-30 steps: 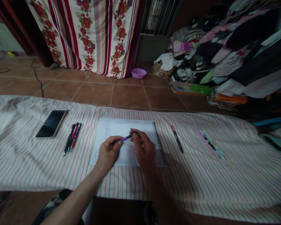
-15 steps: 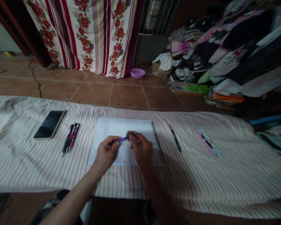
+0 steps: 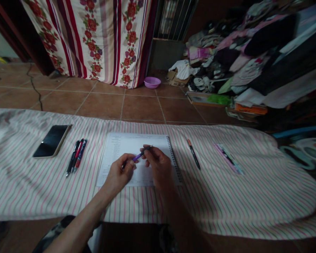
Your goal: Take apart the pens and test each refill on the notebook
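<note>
A purple and black pen (image 3: 137, 157) is held between both hands above an open spiral notebook (image 3: 144, 175). My left hand (image 3: 122, 168) is closed on the pen's lower left part. With thumb and fingertips, my right hand (image 3: 158, 160) pinches the dark upper right end, whose tip points up and right. The notebook's page has printed lines and a column at its left; its coil runs down the right side. My hands and forearms cover part of the page.
Left of the notebook lie several pens (image 3: 76, 156) side by side and a phone (image 3: 52, 141). To the right are a dark pen with an orange end (image 3: 193, 154) and a pastel bundle of pens (image 3: 228, 159). Striped cloth (image 3: 213, 203) covers the table. A purple basin (image 3: 152, 82) stands on the floor.
The pen's right end has tilted slightly upward, my right fingers having shifted on it. Both hands still hold it. The whole view has moved a little, so things appear further left.
</note>
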Action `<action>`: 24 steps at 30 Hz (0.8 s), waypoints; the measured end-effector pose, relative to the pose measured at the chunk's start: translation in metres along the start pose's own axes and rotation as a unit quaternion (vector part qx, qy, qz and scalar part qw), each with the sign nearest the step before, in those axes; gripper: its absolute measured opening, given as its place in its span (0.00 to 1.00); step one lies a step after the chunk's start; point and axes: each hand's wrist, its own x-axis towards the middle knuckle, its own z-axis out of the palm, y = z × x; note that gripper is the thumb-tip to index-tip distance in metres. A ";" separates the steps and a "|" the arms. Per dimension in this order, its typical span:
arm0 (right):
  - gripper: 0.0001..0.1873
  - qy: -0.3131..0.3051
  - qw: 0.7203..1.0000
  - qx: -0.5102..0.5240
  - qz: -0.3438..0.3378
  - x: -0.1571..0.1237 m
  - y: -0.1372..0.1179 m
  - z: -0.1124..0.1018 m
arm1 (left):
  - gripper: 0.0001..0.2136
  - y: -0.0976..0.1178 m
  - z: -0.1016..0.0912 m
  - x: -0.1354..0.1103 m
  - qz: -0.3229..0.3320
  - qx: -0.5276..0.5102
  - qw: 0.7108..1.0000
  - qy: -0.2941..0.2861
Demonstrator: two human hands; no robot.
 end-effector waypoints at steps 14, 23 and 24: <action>0.10 -0.010 1.000 -0.008 -0.006 0.001 0.004 -0.003 | 0.08 0.008 0.000 0.000 -0.013 -0.012 1.000 -0.004; 0.11 -0.014 1.000 -0.002 0.007 0.003 0.011 0.000 | 0.14 0.002 -0.009 0.000 -0.033 -0.013 0.999 -0.025; 0.10 -0.016 1.000 0.001 0.008 0.002 0.012 0.001 | 0.13 0.002 -0.011 0.000 -0.036 -0.014 0.999 -0.031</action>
